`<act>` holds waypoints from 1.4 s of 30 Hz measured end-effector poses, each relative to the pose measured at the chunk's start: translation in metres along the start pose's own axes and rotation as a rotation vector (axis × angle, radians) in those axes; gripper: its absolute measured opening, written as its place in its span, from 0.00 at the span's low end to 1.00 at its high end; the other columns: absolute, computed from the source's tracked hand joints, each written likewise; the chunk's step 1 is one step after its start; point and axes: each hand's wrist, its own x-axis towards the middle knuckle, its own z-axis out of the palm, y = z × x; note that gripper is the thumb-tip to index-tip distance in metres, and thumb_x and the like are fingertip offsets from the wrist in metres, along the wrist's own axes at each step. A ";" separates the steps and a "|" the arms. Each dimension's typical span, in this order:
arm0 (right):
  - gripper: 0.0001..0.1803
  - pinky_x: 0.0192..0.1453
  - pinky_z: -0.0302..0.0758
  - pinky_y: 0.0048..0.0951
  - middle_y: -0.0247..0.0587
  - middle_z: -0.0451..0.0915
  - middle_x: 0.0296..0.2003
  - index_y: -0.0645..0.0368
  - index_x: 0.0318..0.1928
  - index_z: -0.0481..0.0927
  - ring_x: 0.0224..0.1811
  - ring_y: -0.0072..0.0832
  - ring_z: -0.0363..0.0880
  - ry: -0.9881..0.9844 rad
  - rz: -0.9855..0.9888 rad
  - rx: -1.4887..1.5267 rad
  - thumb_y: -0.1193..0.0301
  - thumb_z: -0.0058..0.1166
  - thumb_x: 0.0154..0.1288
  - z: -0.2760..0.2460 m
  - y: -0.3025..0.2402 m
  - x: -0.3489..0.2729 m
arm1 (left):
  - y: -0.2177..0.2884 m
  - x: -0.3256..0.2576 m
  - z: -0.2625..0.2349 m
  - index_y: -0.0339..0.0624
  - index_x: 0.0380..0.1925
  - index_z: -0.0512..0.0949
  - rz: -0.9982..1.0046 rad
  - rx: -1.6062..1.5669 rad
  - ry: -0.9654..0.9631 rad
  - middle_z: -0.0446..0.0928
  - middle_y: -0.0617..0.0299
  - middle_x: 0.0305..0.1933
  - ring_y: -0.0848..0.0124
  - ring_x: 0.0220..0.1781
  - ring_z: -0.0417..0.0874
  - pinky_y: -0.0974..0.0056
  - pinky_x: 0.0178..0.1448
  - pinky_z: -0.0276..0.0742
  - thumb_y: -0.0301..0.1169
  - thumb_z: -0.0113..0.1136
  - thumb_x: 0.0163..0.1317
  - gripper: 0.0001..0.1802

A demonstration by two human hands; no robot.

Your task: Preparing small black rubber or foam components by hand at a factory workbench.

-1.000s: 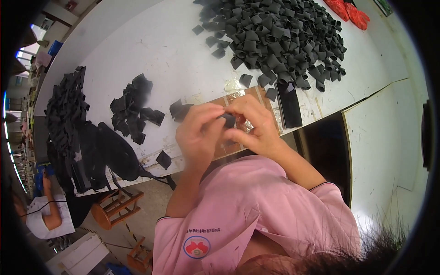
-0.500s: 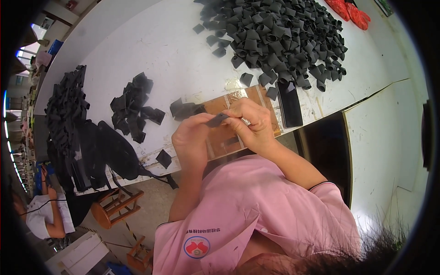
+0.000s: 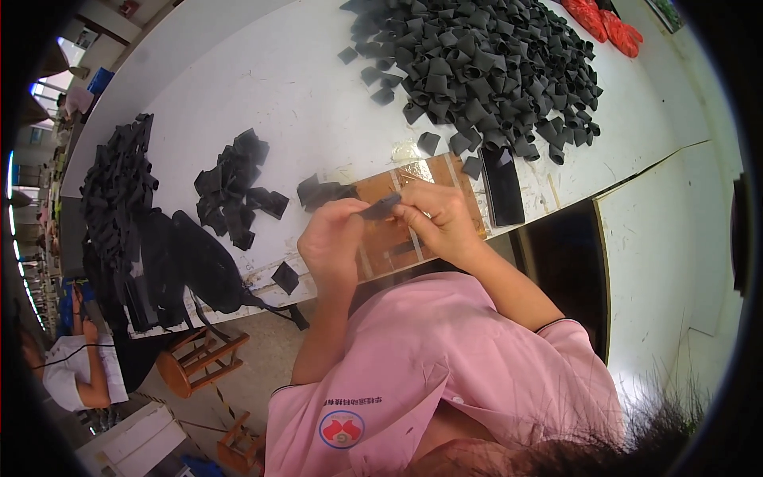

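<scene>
Between my two hands is a small dark grey fabric piece [image 3: 380, 209], held above a brown board [image 3: 445, 171] at the table's near edge. My left hand [image 3: 332, 238] pinches its left end between thumb and fingers. The other end is gripped by the fingertips of my right hand [image 3: 437, 215]. Just beyond my left hand lie a few more dark fabric pieces [image 3: 318, 191]. One single dark piece [image 3: 284, 277] rests near the edge, left of my left wrist.
A large heap of dark grey fabric loops [image 3: 485, 71] covers the far right. Beside the board lies a black phone [image 3: 502, 187]. Red gloves [image 3: 604, 24] are at the far right corner. Dark pieces [image 3: 230, 187] and black strips [image 3: 115, 187] lie left. A wooden stool [image 3: 199, 358] stands below.
The fabric piece and my right fingertips have shifted slightly, and the piece's right end is tilted up more. Both hands keep hold of it.
</scene>
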 end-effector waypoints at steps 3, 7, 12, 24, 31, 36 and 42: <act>0.06 0.27 0.70 0.26 0.41 0.76 0.26 0.65 0.34 0.77 0.25 0.26 0.75 0.077 0.100 0.062 0.77 0.51 0.55 0.002 0.015 -0.019 | 0.002 0.002 0.003 0.32 0.33 0.73 -0.003 0.020 -0.006 0.75 0.53 0.38 0.72 0.40 0.75 0.69 0.49 0.67 0.20 0.53 0.55 0.05; 0.09 0.27 0.69 0.23 0.39 0.75 0.27 0.65 0.38 0.77 0.24 0.24 0.72 0.022 0.093 0.071 0.77 0.53 0.54 -0.012 -0.020 -0.003 | 0.013 0.007 0.023 0.32 0.35 0.73 0.032 0.045 0.025 0.75 0.55 0.39 0.71 0.42 0.73 0.69 0.50 0.66 0.22 0.54 0.54 0.08; 0.07 0.26 0.68 0.24 0.41 0.74 0.24 0.64 0.35 0.77 0.23 0.29 0.72 -0.026 -0.190 -0.181 0.78 0.53 0.53 -0.011 -0.024 0.019 | 0.005 0.013 0.008 0.35 0.32 0.74 0.211 0.276 -0.118 0.75 0.56 0.35 0.70 0.35 0.76 0.71 0.41 0.70 0.17 0.56 0.49 0.09; 0.04 0.26 0.69 0.27 0.43 0.74 0.23 0.65 0.31 0.77 0.23 0.34 0.73 0.157 -0.260 -0.234 0.78 0.54 0.53 0.006 -0.004 0.013 | -0.006 0.011 0.006 0.35 0.29 0.74 0.289 0.349 -0.087 0.75 0.58 0.29 0.70 0.29 0.74 0.71 0.34 0.69 0.20 0.57 0.51 0.05; 0.21 0.26 0.62 0.17 0.32 0.73 0.24 0.67 0.39 0.76 0.22 0.15 0.65 0.333 0.306 0.510 0.60 0.39 0.65 -0.044 -0.008 0.057 | -0.092 0.040 -0.083 0.37 0.33 0.73 0.118 0.997 0.124 0.72 0.52 0.34 0.55 0.36 0.74 0.59 0.39 0.71 0.22 0.56 0.48 0.10; 0.16 0.22 0.65 0.16 0.30 0.73 0.18 0.64 0.33 0.77 0.19 0.14 0.68 0.161 0.615 0.498 0.62 0.44 0.64 -0.021 0.013 0.004 | -0.116 0.060 -0.110 0.36 0.28 0.73 0.056 1.303 -0.049 0.72 0.52 0.30 0.55 0.34 0.75 0.59 0.37 0.71 0.26 0.59 0.46 0.08; 0.12 0.23 0.64 0.16 0.31 0.73 0.21 0.63 0.31 0.76 0.19 0.16 0.67 0.020 0.620 0.363 0.67 0.47 0.63 0.010 0.001 -0.026 | -0.106 0.056 -0.116 0.35 0.23 0.74 0.073 1.287 -0.053 0.72 0.55 0.25 0.60 0.27 0.76 0.61 0.33 0.71 0.25 0.59 0.47 0.05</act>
